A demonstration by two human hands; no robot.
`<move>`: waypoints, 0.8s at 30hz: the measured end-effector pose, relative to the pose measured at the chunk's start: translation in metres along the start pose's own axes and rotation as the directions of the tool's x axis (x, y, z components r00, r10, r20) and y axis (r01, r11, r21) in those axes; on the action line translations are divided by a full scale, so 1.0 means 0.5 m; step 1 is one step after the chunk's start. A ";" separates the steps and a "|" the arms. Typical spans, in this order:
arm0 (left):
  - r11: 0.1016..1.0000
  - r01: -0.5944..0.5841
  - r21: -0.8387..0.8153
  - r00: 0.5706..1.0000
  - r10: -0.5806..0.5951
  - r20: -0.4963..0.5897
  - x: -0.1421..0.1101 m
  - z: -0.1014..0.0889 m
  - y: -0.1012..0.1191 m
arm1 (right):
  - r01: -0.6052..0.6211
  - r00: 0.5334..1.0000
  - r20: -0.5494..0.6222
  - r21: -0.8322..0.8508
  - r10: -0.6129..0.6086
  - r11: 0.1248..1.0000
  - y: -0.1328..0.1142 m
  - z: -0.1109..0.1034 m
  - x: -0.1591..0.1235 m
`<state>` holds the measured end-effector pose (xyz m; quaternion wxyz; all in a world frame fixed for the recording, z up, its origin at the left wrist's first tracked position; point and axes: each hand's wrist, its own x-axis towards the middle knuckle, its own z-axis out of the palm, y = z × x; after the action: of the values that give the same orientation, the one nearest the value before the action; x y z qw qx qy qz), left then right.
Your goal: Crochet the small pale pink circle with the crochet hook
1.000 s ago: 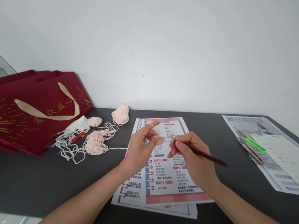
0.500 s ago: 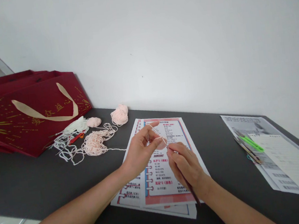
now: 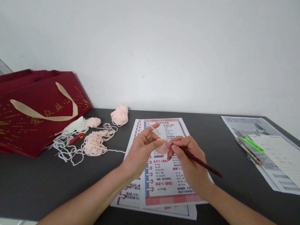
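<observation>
Between thumb and fingers my left hand (image 3: 140, 151) pinches a small pale pink crochet piece (image 3: 162, 147), its index finger stretched out with yarn looped over it. My right hand (image 3: 189, 158) grips a crochet hook (image 3: 201, 161) with a dark red handle, which slants down to the right. The hook's thin tip meets the piece's upper right edge. A strand of yarn (image 3: 116, 151) runs from the left hand to a loose tangle of pink yarn (image 3: 95, 144) on the table. Both hands are above printed pattern sheets (image 3: 164, 194).
Red gift bags (image 3: 31, 115) lean at the left. Near them are white yarn (image 3: 77, 126), a small pink ball (image 3: 93, 122) and a larger pink ball (image 3: 120, 115). On the right, a green cutter (image 3: 252, 144) and pens lie on papers (image 3: 293, 157). A wall rises behind.
My right hand has turned, swinging the hook's handle from steeply downward to a flatter slant out to the right. My left hand stays almost in place, still pinching the piece.
</observation>
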<state>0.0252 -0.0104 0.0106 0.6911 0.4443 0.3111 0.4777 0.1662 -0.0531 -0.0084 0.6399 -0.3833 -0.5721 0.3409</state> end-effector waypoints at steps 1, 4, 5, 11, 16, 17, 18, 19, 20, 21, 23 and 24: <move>1.000 0.009 -0.008 1.000 -0.009 0.002 0.001 -0.001 0.000 | -0.064 0.998 0.003 0.097 0.064 0.993 -0.001 0.001 0.001; 1.000 0.010 -0.005 1.000 -0.010 0.006 0.003 -0.005 -0.001 | -0.196 0.979 0.018 0.323 0.201 0.926 -0.003 0.004 0.003; 1.000 0.001 0.003 1.000 -0.001 0.010 0.004 -0.006 -0.002 | -0.219 0.973 0.019 0.376 0.229 0.900 -0.004 0.005 0.004; 0.975 -0.119 0.188 0.993 0.119 0.013 0.009 -0.012 0.003 | -0.276 0.951 0.009 0.469 0.308 0.839 -0.018 0.006 0.010; 0.784 -0.274 0.556 0.953 0.299 0.048 -0.004 -0.009 0.013 | -0.057 0.998 -0.029 0.002 0.057 0.998 -0.012 -0.013 -0.012; 0.730 -0.306 0.611 0.938 0.340 0.064 -0.007 -0.009 0.015 | 0.045 0.999 0.026 -0.101 -0.043 0.994 -0.010 -0.016 -0.017; 0.684 -0.331 0.650 0.925 0.373 0.078 -0.009 -0.008 0.017 | 0.115 0.992 0.068 -0.166 -0.105 0.979 -0.010 -0.018 -0.019; 0.651 -0.350 0.674 0.913 0.398 0.090 -0.010 -0.008 0.018 | 0.127 0.991 0.071 -0.193 -0.116 0.973 -0.010 -0.018 -0.019; 0.632 -0.362 0.685 0.906 0.412 0.099 -0.010 -0.008 0.019 | 0.094 0.995 0.054 -0.165 -0.086 0.982 -0.012 -0.016 -0.016; 0.625 -0.371 0.687 0.901 0.420 0.105 -0.010 -0.009 0.020 | 0.016 1.000 0.004 -0.096 -0.016 0.995 -0.016 -0.014 -0.010; 0.626 -0.380 0.681 0.897 0.429 0.106 -0.008 -0.010 0.022 | -0.189 0.980 -0.025 0.188 0.197 0.964 -0.023 -0.006 0.004; 0.634 -0.379 0.674 0.898 0.429 0.102 -0.007 -0.011 0.022 | -0.271 0.958 -0.007 0.309 0.288 0.912 -0.026 -0.003 0.011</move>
<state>0.0150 -0.0104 0.0183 0.3449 0.7066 0.3792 0.4878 0.1683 -0.0546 0.0056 0.6508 -0.3667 -0.4350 0.5028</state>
